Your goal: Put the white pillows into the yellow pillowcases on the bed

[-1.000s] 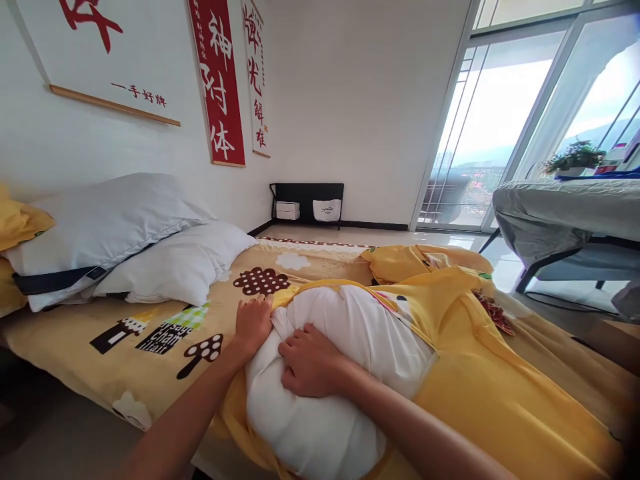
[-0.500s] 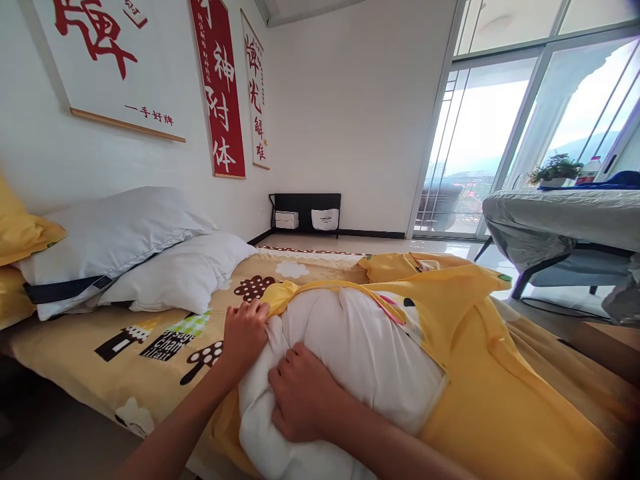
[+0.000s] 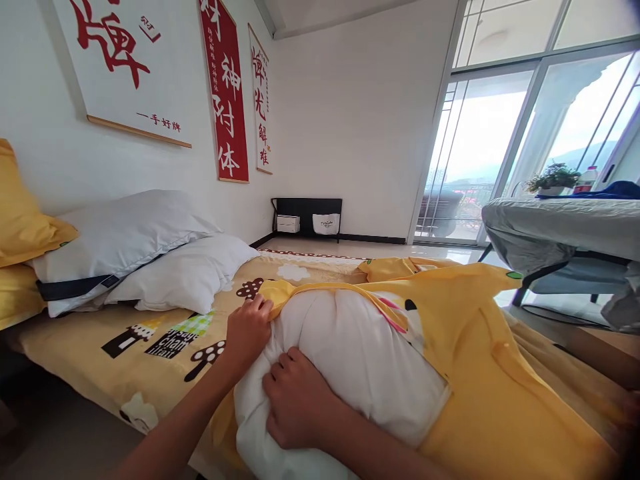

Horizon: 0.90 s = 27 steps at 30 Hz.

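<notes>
The puffy white bundle (image 3: pixel 350 340) is right under the fingers of the right hand (image 3: pixel 297 400), poking out of a yellow cover (image 3: pixel 505 373). Those fingers curl into the soft white cloth and squeeze it. Just to their left and a bit farther off, the left hand (image 3: pixel 249 325) has its fingers bent tight over the cover's edge. I think it works best if the left fingers hold that edge snug while the right ones push the fluffy part flat, gently, so nothing rips or lumps up.

I can't see the left thumb or fingertips; they are tucked in the cloth. The bundle's near end is cut off below the right fingers, and its far side hides under the yellow edge. I can't tell if it's a pillow or a quilt. Under everything is the bed (image 3: pixel 155 383). Two more white pillows (image 3: pixel 137 227) lie well left of the left fingers.
</notes>
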Tool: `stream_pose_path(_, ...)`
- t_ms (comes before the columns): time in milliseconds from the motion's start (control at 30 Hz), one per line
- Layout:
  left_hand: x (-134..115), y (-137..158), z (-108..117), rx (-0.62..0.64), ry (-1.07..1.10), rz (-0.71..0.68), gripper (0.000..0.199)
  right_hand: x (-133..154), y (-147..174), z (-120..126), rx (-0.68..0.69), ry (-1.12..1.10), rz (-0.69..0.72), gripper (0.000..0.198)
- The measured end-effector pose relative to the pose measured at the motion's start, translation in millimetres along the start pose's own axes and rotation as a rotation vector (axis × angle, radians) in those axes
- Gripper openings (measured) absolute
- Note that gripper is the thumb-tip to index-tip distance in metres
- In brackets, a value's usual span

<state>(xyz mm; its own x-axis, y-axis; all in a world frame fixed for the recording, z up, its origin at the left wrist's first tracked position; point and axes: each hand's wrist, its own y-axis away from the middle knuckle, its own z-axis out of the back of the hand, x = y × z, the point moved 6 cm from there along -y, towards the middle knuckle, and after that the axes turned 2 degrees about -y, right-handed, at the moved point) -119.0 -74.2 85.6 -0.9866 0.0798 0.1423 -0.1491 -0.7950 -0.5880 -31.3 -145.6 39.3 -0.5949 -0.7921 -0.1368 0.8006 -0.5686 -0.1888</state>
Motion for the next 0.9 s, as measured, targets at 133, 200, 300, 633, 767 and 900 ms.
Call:
stream_pose_path(133,-4.2,2.8,2.2,-0.041,0.009,-0.017,0.029,-8.2,1.9,6.3,-0.005,-0.169,0.018,0.023)
stream_pose_path(200,-2.9,3.0,0.7,-0.044,0.028,0.007,0.029,-12.3,10.7,23.3,-0.091,-0.222,0.052,0.017)
stream_pose_path(300,-0.8,4.8,-2.3,-0.013,0.047,0.034,0.026,-31.2,33.1,64.4,-0.332,-0.104,0.003,0.012)
stream_pose_path(633,-2.5,0.6,-8.9,0.123,0.032,0.019,0.026,-85.8,54.4,67.0,-0.312,-0.011,-0.388,0.039)
stream_pose_path(767,-3.5,-19.6,-14.0,0.17,0.147,0.034,0.024,-63.7,52.6,56.7,-0.221,-0.043,-0.362,0.05)
stream_pose_path(900,-5.9,-29.5,-8.8,0.109,0.362,0.084,0.021,-56.4,50.7,55.4,-0.121,0.016,-0.336,0.05)
